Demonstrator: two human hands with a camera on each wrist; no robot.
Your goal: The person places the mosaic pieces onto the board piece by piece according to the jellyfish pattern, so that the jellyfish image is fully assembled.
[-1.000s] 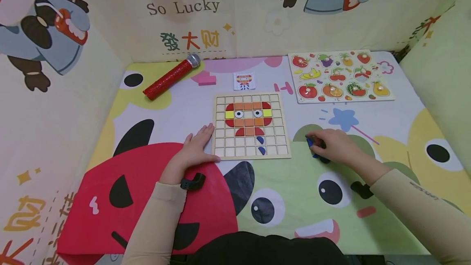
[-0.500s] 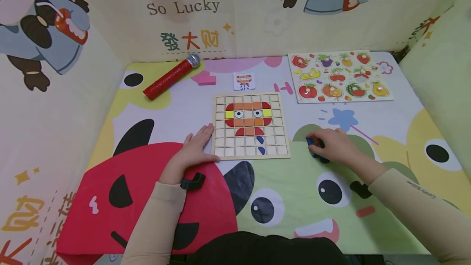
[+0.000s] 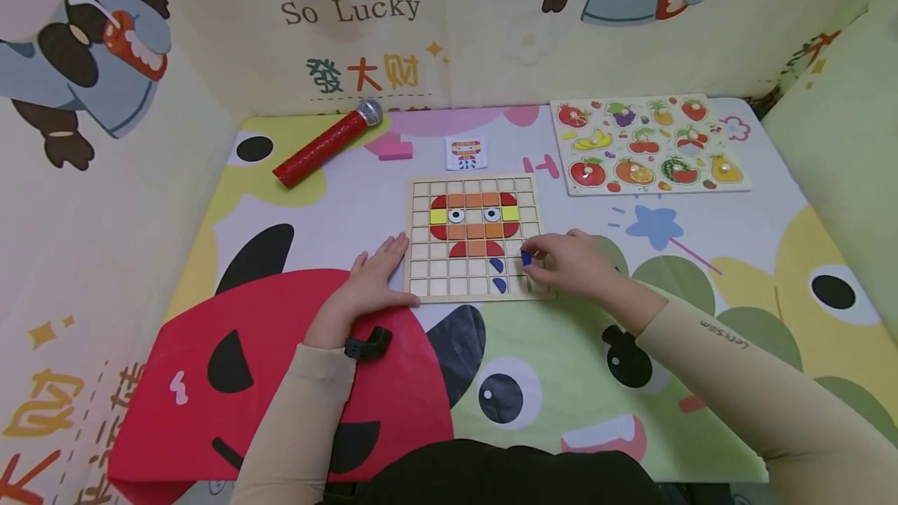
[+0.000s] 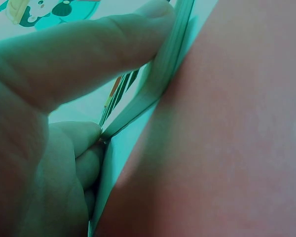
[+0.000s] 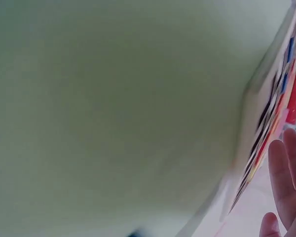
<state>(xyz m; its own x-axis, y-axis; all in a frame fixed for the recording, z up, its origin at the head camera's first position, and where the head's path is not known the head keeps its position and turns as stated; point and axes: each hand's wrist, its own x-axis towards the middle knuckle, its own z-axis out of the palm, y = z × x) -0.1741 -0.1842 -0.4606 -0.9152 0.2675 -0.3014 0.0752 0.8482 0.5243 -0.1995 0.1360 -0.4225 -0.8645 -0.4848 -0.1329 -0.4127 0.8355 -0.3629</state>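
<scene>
The wooden grid board (image 3: 438, 287) lies on the table, with red, orange and yellow pieces and two eye pieces forming a figure. Two blue quarter-round pieces (image 3: 499, 285) sit in its lower cells. My left hand (image 3: 372, 279) rests along the board's left side, thumb by the near corner; the left wrist view shows the thumb (image 4: 113, 47) against the board's edge. Over the right side of the board, my right hand (image 3: 571, 263) pinches a small blue piece (image 3: 526, 258) between thumb and forefinger. Its shape is partly hidden by the fingertips.
Behind the board lies a small pattern card (image 3: 466, 153), with a pink block (image 3: 395, 150) to its left. A red microphone (image 3: 323, 146) lies at the back left. The fruit puzzle board (image 3: 701, 187) is at the back right.
My right hand has moved left from the blue pieces beside the board to its right side, bringing one blue piece along. The left hand has stayed in place.
</scene>
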